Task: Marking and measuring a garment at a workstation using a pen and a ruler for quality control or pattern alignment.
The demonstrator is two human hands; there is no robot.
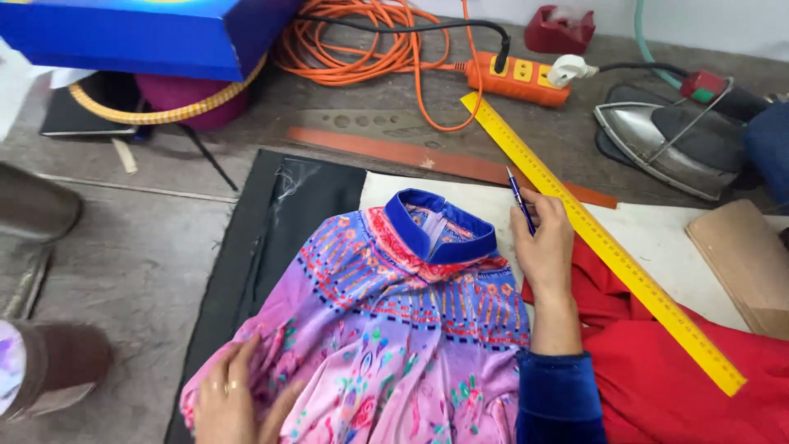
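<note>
A pink and purple patterned garment (386,329) with a blue stand-up collar (436,226) lies spread on a white sheet (657,234). My left hand (230,399) presses flat on the garment's lower left part, fingers apart, rings on two fingers. My right hand (542,247) rests at the garment's right shoulder and holds a blue pen (519,200) pointing up. Red fabric (666,370) lies under my right forearm. A long yellow ruler (600,238) runs diagonally just right of my right hand, over the red fabric.
A black mat (271,222) lies under the sheet on a grey work surface. Behind are an orange extension cord with power strip (518,78), a flat iron (666,144), a red tape dispenser (559,31), a brown ruler (394,152), a blue box (148,33) and a wooden block (744,263). Brown boots (49,362) stand at left.
</note>
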